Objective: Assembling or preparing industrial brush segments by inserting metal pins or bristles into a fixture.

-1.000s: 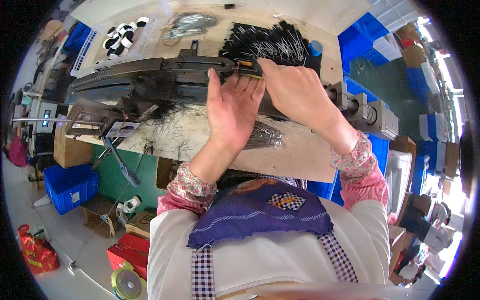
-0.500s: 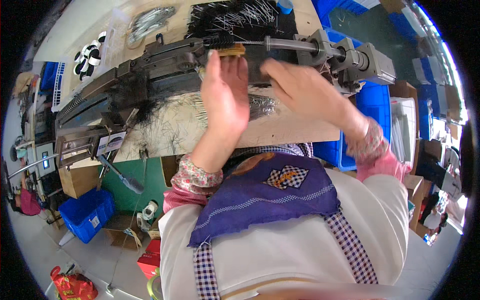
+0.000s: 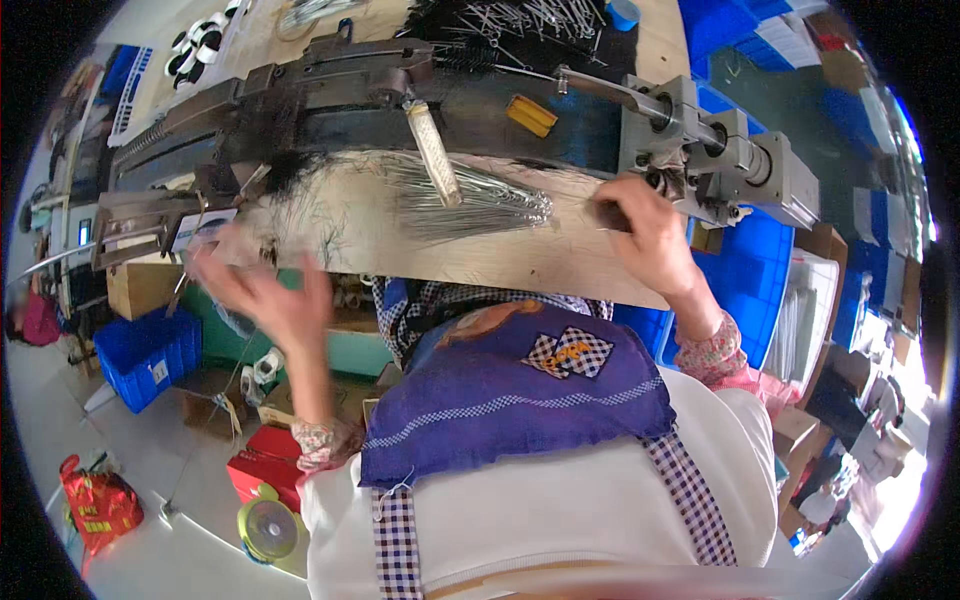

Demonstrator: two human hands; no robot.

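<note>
My left hand (image 3: 268, 292), smeared by motion, is over the table's front left edge beside a metal clamp fixture (image 3: 135, 232). Its thumb stands apart from the fingers, and I see nothing held. At the right, my right hand (image 3: 650, 235) is curled around something dark, mostly hidden, near the machine's spindle unit (image 3: 690, 125). Between the hands lies a fanned bundle of thin metal wires (image 3: 490, 207). A pale wrapped lever (image 3: 432, 155) slants from the dark machine (image 3: 330, 85) over the wires. One yellow block (image 3: 531, 116) rests on the machine bed.
Twisted wire pieces (image 3: 530, 22) lie on a black mat at the back, near a blue cup (image 3: 622, 14). Black-and-white rolls (image 3: 195, 50) sit at the back left. Loose dark bristles (image 3: 320, 225) litter the wooden tabletop (image 3: 560, 262). A blue bin (image 3: 735, 290) stands right.
My left hand has swung left and nearer from the machine's middle. My right hand has moved right and nearer, its fingers curled. The yellow block, earlier behind my left hand, now shows uncovered.
</note>
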